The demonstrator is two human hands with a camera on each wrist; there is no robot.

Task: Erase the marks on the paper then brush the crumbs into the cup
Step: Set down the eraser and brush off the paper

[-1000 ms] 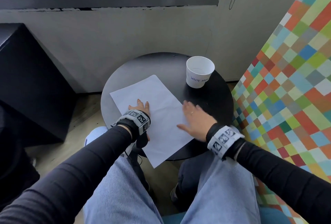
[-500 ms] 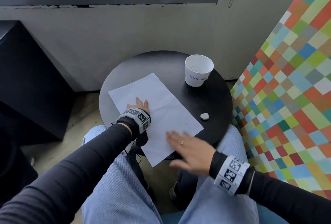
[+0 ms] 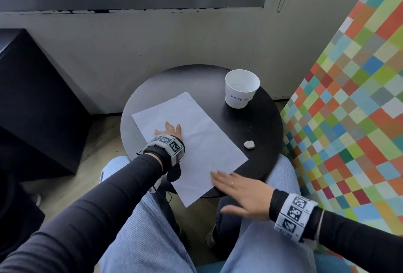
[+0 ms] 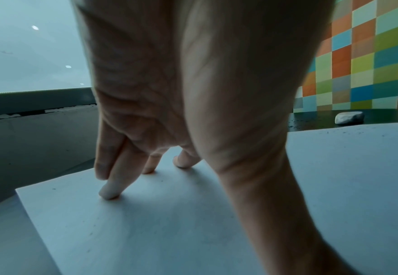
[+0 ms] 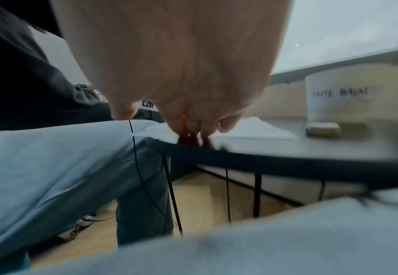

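Note:
A white sheet of paper (image 3: 192, 137) lies skewed on the round black table (image 3: 268, 133), its near corner hanging past the edge. My left hand (image 3: 169, 129) presses flat on the paper's left part, fingers straight (image 4: 109, 191). My right hand (image 3: 237, 189) hovers flat and empty at the table's near edge, fingertips at the paper's near right side (image 5: 188, 137). A white eraser (image 3: 249, 144) rests on the table right of the paper. A white paper cup (image 3: 242, 88) marked "WASTE BASKET" stands at the back right. Dark crumbs (image 3: 245, 125) dot the table between cup and eraser.
A checkered multicolour panel (image 3: 353, 102) rises close on the right. A grey wall and window sill (image 3: 130, 10) sit behind the table, and a black cabinet (image 3: 32, 102) stands on the left. My knees in jeans (image 3: 139, 218) are under the table's near edge.
My right hand swept from the paper's right edge toward me, off the near side of the table, uncovering the eraser. The left hand stayed pressed on the paper.

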